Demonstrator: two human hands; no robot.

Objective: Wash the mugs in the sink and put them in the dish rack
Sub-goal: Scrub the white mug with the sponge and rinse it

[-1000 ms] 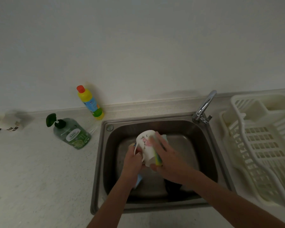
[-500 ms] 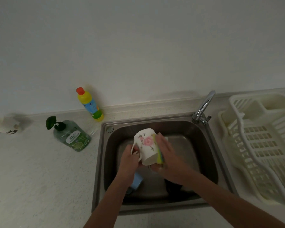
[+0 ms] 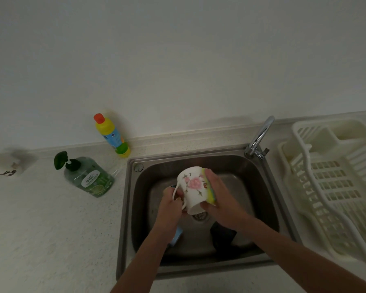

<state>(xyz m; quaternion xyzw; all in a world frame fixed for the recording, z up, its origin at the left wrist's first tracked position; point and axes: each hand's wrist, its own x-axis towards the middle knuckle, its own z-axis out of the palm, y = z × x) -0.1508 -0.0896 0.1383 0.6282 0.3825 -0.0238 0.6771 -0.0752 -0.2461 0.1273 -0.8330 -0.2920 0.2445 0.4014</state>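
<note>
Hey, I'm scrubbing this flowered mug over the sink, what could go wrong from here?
1. The left hand grips the white flowered mug only at its thin handle, while the right hand presses the sponge on its side. A hard scrub might twist it loose.
2. If dropped, it would likely hit the steel sink or the blue mug and dark mug lying below, and could chip.
</note>
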